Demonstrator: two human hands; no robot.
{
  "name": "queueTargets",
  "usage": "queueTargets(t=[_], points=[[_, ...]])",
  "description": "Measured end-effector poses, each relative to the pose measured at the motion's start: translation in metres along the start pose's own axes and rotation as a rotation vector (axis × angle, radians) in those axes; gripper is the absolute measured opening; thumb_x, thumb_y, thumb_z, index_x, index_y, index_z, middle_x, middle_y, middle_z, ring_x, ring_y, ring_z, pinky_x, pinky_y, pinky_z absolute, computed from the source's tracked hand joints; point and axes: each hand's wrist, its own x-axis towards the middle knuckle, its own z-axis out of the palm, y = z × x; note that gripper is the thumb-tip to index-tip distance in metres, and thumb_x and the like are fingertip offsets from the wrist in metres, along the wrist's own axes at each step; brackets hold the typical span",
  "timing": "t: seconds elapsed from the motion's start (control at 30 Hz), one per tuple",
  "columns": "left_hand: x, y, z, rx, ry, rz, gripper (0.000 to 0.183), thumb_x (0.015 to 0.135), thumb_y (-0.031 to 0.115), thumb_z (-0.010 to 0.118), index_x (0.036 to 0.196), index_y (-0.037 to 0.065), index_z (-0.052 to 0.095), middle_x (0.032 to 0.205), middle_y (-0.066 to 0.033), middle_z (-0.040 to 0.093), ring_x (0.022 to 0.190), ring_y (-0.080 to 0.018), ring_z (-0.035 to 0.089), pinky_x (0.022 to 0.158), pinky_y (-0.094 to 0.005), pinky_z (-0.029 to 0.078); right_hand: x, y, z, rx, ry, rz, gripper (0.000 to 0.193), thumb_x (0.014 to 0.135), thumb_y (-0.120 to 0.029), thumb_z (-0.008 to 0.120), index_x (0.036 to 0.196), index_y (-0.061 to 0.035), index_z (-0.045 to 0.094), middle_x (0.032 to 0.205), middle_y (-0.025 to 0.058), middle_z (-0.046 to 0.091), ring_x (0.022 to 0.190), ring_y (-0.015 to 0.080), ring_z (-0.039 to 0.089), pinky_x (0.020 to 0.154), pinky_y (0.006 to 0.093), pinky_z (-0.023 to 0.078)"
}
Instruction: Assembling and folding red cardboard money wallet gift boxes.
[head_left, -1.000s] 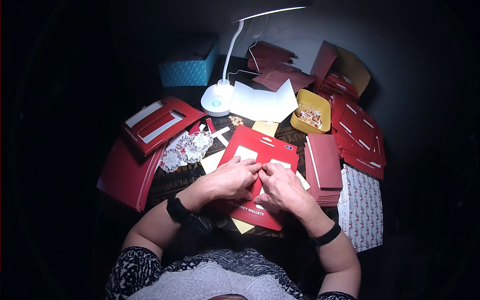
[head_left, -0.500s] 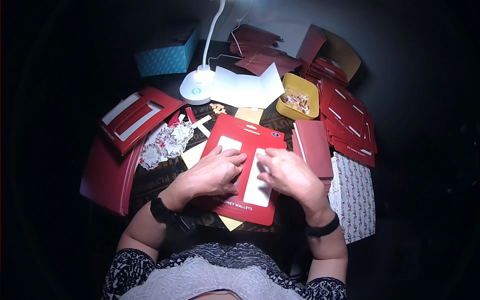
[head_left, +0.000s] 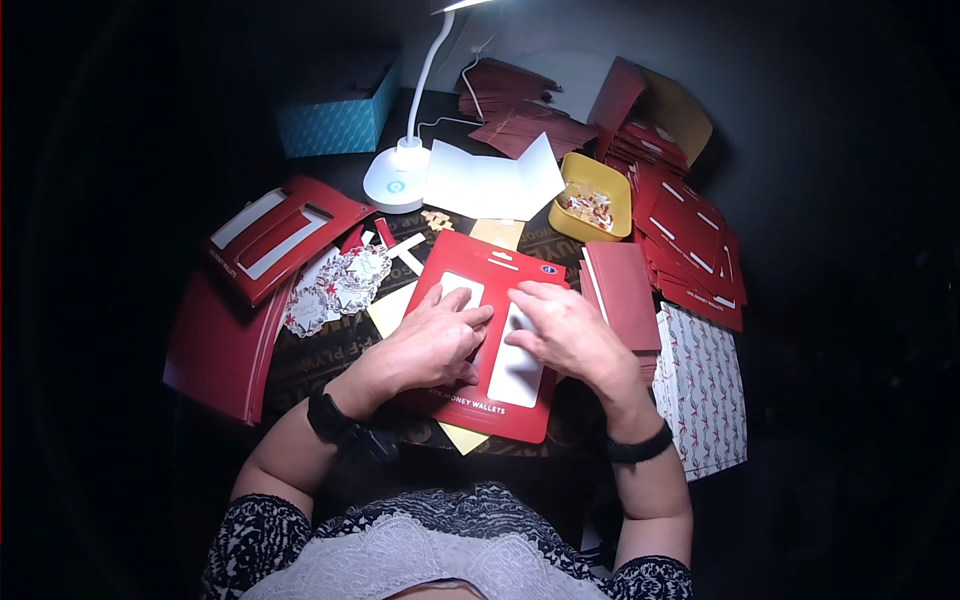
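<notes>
A flat red cardboard pack (head_left: 478, 390) with two long cut-out windows and a hang hole at its far edge lies tilted in front of me. White shows through the windows. My left hand (head_left: 432, 342) rests over the left window, fingers spread and bent, touching the card. Over the upper part of the right window is my right hand (head_left: 565, 328), its fingers apart and their tips on or just above the card; contact is hard to tell. Neither hand grasps anything. A pale yellow sheet (head_left: 463, 438) sticks out from under the pack.
At left lie red packs (head_left: 345, 208), red sheets (head_left: 210, 350) and scalloped white tags (head_left: 340, 288). Behind stand a lamp (head_left: 396, 187), folded white paper (head_left: 495, 180), a blue box (head_left: 335, 125) and a yellow tub (head_left: 600, 232). At right are dark-red envelopes (head_left: 622, 300), more packs (head_left: 685, 230) and patterned sheets (head_left: 702, 390).
My right hand's fingers have gone from curled together to stretched apart, and shifted slightly toward the pack's far edge. The left hand stays in place. The whole view has shifted slightly.
</notes>
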Motion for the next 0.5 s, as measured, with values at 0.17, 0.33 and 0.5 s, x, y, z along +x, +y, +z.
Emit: queueTargets(t=[0.17,0.33,0.5], points=[[0.002,0.005,0.0,0.011,0.043,0.015,0.048,0.066,0.031,0.079,0.099,-0.002,0.07,0.13,-0.0111,0.051,0.124,-0.0353,0.042,0.107,-0.0522,0.032,0.015,0.002,0.007,0.038,-0.21,0.107,0.033,0.082,-0.024,0.068,0.098,0.0031,0.059,0.098,0.0209,0.064,0.098,0.0392,0.06,0.083,0.0431,0.05],[0.003,0.006,-0.01,-0.022,0.047,0.034,0.044,0.07,0.031,0.077,0.098,-0.002,0.069,0.127,-0.0124,0.054,0.128,-0.0371,0.039,0.108,-0.0519,0.031,0.029,0.011,-0.014,0.975,-0.078,0.492,0.039,0.094,-0.021,0.061,0.119,0.0087,0.061,0.101,0.008,0.069,0.093,0.0159,0.065,0.084,0.0289,0.053],[0.004,0.002,-0.009,-0.018,0.083,0.052,0.037,0.076,0.032,0.073,0.094,0.0,0.07,0.123,-0.0125,0.057,0.128,-0.0373,0.04,0.109,-0.0514,0.029,0.038,0.017,-0.036,1.159,0.147,0.625,0.038,0.094,-0.021,0.06,0.118,0.0083,0.059,0.101,0.0165,0.068,0.089,0.0196,0.068,0.077,0.0279,0.056]])
